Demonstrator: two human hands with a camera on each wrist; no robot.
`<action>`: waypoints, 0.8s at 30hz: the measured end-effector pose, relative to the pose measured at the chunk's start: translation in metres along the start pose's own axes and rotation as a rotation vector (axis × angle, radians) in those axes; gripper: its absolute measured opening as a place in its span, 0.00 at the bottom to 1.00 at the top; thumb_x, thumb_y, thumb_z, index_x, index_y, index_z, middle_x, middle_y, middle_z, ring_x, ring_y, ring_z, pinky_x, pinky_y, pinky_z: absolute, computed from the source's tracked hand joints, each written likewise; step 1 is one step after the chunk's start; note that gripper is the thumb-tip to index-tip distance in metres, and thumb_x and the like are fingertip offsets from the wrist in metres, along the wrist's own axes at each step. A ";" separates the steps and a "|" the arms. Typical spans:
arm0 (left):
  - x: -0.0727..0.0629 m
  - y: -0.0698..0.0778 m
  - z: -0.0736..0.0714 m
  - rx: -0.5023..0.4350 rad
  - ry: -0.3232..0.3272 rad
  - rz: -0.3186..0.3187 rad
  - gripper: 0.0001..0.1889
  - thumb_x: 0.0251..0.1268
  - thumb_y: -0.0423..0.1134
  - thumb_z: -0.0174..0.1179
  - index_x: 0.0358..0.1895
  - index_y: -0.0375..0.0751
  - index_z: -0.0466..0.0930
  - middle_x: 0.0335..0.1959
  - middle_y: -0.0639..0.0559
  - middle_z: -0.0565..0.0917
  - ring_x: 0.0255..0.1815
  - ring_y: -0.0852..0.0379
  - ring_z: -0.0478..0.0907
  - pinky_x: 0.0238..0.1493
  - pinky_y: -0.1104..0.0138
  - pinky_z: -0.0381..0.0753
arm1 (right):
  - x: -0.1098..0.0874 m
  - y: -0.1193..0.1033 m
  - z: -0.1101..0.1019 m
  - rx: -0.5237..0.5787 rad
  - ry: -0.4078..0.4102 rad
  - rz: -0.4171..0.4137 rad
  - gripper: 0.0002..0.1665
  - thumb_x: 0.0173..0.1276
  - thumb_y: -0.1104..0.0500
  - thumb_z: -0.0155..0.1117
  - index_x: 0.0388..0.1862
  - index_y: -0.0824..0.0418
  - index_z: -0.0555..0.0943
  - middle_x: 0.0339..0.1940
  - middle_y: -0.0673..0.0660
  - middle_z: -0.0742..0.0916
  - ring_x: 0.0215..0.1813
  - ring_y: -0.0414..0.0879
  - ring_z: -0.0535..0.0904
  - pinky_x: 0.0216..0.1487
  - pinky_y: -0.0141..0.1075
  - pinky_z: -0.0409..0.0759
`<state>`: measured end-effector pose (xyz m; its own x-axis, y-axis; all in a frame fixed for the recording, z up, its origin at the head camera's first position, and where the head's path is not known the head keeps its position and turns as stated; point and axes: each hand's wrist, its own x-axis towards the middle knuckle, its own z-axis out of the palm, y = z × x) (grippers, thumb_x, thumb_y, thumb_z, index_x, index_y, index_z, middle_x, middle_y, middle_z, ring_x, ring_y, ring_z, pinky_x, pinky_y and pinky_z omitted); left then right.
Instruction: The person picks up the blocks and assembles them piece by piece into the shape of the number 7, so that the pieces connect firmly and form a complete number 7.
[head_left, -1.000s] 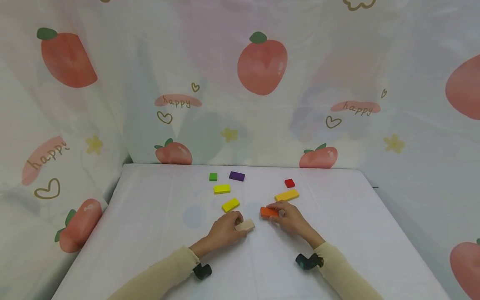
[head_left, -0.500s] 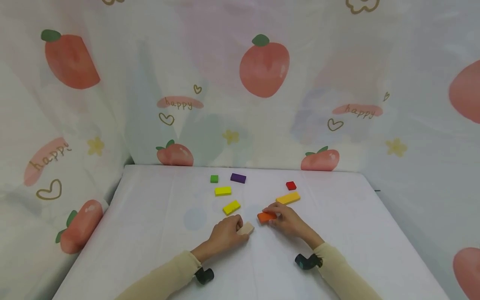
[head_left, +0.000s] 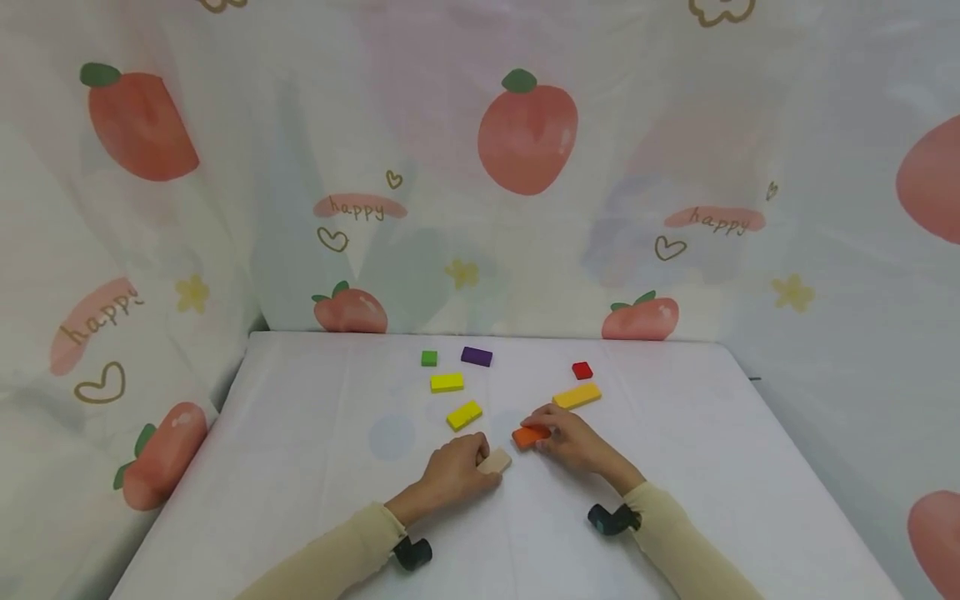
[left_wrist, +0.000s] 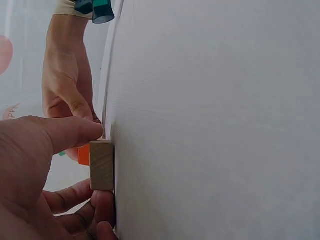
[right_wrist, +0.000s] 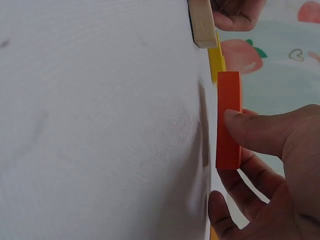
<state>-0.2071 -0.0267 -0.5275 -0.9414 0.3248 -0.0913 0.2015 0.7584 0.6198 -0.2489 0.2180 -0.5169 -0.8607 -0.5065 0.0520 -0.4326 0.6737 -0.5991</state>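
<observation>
My left hand (head_left: 452,471) pinches a plain wooden block (head_left: 497,461) between thumb and fingers. In the left wrist view the end of that wooden block (left_wrist: 102,165) faces the camera, low against the white tabletop. Across from it, my right hand (head_left: 573,437) holds an orange block (head_left: 527,437) by its sides. The right wrist view shows the thumb laid over the orange block (right_wrist: 229,100), with a narrow gap between block and table. A short space separates the two held blocks, and the orange one sits a little farther back.
Behind my hands lie two yellow blocks (head_left: 464,415), a small green block (head_left: 429,358) and a purple block (head_left: 476,357). An amber block (head_left: 577,395) and a small red block (head_left: 582,370) lie behind my right hand. A printed cloth wall (head_left: 525,250) borders the table's back.
My right hand has brought the orange block leftward and a little nearer to me, closer to the wooden block. The wooden block has shifted slightly toward me and turned a little.
</observation>
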 end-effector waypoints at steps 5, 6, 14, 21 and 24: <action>0.000 0.001 0.001 0.010 -0.005 -0.010 0.16 0.53 0.51 0.70 0.37 0.51 0.74 0.26 0.60 0.76 0.28 0.60 0.72 0.32 0.67 0.67 | -0.001 0.003 0.000 0.006 -0.015 -0.012 0.20 0.66 0.66 0.64 0.55 0.51 0.83 0.53 0.52 0.82 0.58 0.51 0.77 0.64 0.53 0.75; 0.000 0.002 0.001 0.013 -0.004 -0.009 0.16 0.53 0.52 0.70 0.37 0.51 0.74 0.26 0.60 0.76 0.28 0.60 0.72 0.32 0.67 0.68 | -0.001 0.003 0.000 0.009 -0.016 -0.016 0.20 0.67 0.66 0.64 0.55 0.51 0.83 0.53 0.52 0.82 0.58 0.51 0.77 0.64 0.53 0.75; 0.000 0.003 0.003 0.036 -0.003 -0.020 0.17 0.54 0.52 0.70 0.38 0.50 0.74 0.28 0.60 0.76 0.29 0.61 0.72 0.32 0.67 0.69 | -0.002 0.005 0.001 0.030 -0.021 -0.018 0.19 0.66 0.66 0.64 0.55 0.52 0.83 0.53 0.53 0.82 0.58 0.52 0.77 0.63 0.54 0.75; -0.002 0.004 0.003 0.032 -0.008 -0.014 0.17 0.54 0.52 0.71 0.38 0.50 0.74 0.27 0.59 0.75 0.29 0.60 0.71 0.32 0.67 0.67 | -0.003 0.004 0.003 0.028 -0.033 0.018 0.19 0.66 0.66 0.65 0.54 0.50 0.83 0.53 0.51 0.82 0.58 0.50 0.77 0.64 0.53 0.75; -0.002 0.006 0.001 0.024 -0.002 -0.011 0.17 0.54 0.51 0.71 0.38 0.49 0.74 0.27 0.59 0.76 0.29 0.60 0.71 0.33 0.66 0.67 | -0.002 0.003 0.001 0.021 -0.037 0.017 0.19 0.66 0.66 0.65 0.54 0.49 0.84 0.53 0.51 0.82 0.58 0.50 0.77 0.64 0.53 0.76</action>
<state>-0.2033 -0.0224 -0.5244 -0.9431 0.3173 -0.0998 0.1973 0.7753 0.6000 -0.2485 0.2203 -0.5197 -0.8575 -0.5143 0.0123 -0.4116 0.6715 -0.6162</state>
